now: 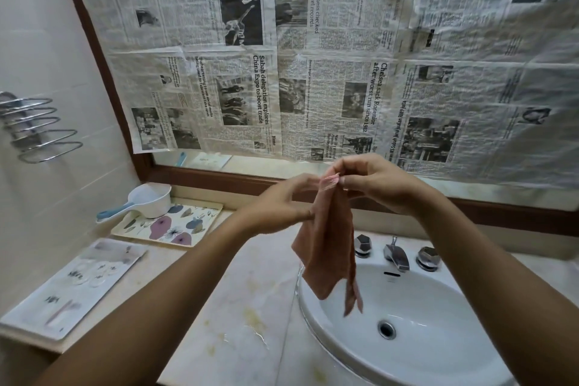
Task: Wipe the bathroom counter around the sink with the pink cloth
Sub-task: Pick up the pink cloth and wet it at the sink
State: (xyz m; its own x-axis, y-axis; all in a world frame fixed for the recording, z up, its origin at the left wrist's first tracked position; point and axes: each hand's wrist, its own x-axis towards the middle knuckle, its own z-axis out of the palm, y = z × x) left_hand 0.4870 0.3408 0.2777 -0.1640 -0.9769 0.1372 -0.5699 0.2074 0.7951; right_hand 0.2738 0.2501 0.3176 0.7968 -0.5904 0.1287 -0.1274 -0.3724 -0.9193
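We hold the pink cloth (326, 247) up in the air, above the sink's (438, 338) back-left rim. Nothing touches the counter (244, 285) yet.

Hands: left hand (279, 207) and right hand (379, 185) both pinch the cloth's top edge, fingertips close together at one bunched corner. The cloth hangs down in loose folds, its lower points dangling over the basin.

Step in hand, as we judge it: sorting the cloth into shape before wiping. It is not yet a flat pad.

Counter notes: yellowish stains and a wet streak show on the marble left of the sink, toward the front edge. A floral tray (169, 222) sits at the back-left corner with a white scoop (147, 199) resting on its far end. A white flat sheet or board (75, 285) lies along the left edge. Faucet (396, 255) and two knobs stand at the sink's back rim.

Doing it well:
- We should fold the cloth into a palm-sized pad, so pressure spreads evenly.
- Start at the back edge and pull toward the front, so dirt is not pushed under the tray.
- Give the stained patch firmer, overlapping passes.
- Follow the curve of the sink rim closely; grime probably gathers at that seam.
- Keep loose ends tucked so they don't drag into the basin.
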